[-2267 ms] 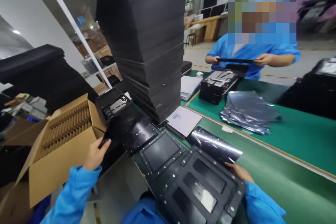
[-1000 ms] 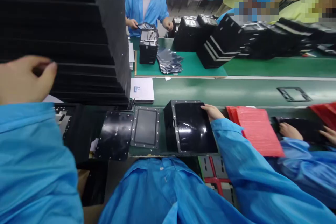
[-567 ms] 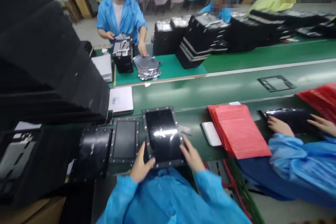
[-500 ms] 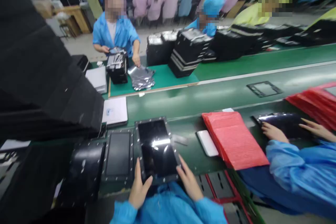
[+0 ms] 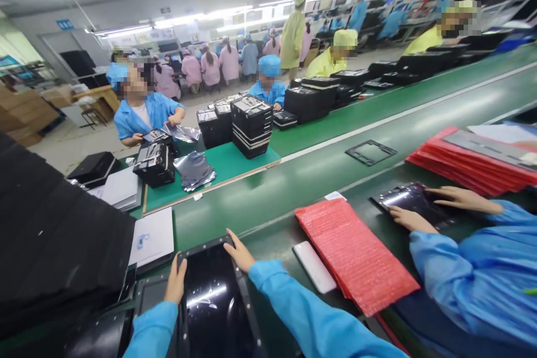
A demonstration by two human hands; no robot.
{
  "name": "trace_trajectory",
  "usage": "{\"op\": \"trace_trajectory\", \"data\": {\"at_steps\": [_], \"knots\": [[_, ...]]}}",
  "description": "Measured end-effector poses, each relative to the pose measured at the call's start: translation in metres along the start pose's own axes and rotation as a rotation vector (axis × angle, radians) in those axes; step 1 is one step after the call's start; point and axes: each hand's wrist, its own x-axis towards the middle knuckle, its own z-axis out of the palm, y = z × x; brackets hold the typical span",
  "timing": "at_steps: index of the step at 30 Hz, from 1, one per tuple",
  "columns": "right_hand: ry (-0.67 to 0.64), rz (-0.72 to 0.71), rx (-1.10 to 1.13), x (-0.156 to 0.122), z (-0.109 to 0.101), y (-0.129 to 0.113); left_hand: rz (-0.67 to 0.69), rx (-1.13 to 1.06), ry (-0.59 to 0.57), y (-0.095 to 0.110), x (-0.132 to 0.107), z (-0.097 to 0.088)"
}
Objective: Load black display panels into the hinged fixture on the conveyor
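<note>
A glossy black screen panel point(image 5: 213, 316) in a dark frame with small light dots along its border lies before me at the bottom centre. My left hand point(image 5: 175, 282) grips the far left corner of the frame, thumb on top. At the far right corner, my right hand point(image 5: 240, 253) holds the edge with its thumb over the border. The panel's near end runs out of view. Partly hidden under my left sleeve is another dark framed panel point(image 5: 147, 293), to the left.
A red bubble-wrap stack point(image 5: 356, 251) and a white slab-like device point(image 5: 314, 267) lie to the right. A co-worker's hands point(image 5: 413, 218) touch another dark panel beyond. Tall black stacked sheets point(image 5: 54, 229) rise at left, beside a white booklet point(image 5: 153, 235). A thin black frame point(image 5: 370, 152) lies farther off.
My hands have moved from the panel's near end to its far corners. The view has tilted up and swung right. The co-worker opposite has lifted a silvery sheet.
</note>
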Motion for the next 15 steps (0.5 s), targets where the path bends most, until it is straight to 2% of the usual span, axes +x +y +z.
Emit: {"op": "trace_trajectory", "data": {"at_steps": [2, 4, 7, 9, 10, 11, 12, 14, 15], "knots": [[0.006, -0.028, 0.018, 0.018, 0.002, 0.0, 0.009, 0.02, 0.031, -0.007, 0.013, 0.004], [0.016, -0.065, 0.043, 0.021, 0.004, 0.008, 0.071, 0.038, 0.05, -0.019, 0.017, 0.005], [0.059, -0.075, 0.037, 0.019, 0.006, 0.012, 0.146, 0.124, 0.064, -0.022, 0.017, 0.004], [0.08, -0.042, 0.008, 0.022, 0.006, 0.008, 0.184, 0.267, 0.119, -0.019, 0.011, 0.004], [0.075, -0.028, -0.002, 0.024, 0.006, 0.005, 0.245, 0.366, 0.159, -0.019, 0.005, 0.005], [0.059, -0.017, -0.011, 0.026, 0.005, 0.003, 0.356, 0.475, 0.194, -0.024, -0.005, 0.005], [0.039, -0.012, -0.027, 0.027, 0.005, 0.0, 0.524, 0.58, 0.205, -0.032, -0.018, 0.006], [0.036, -0.029, -0.087, 0.027, 0.004, -0.003, 0.979, 0.708, 0.145, -0.061, -0.054, 0.008], [0.064, -0.051, -0.136, 0.025, 0.003, -0.004, 1.198, 0.718, 0.072, -0.08, -0.073, 0.009]]}}
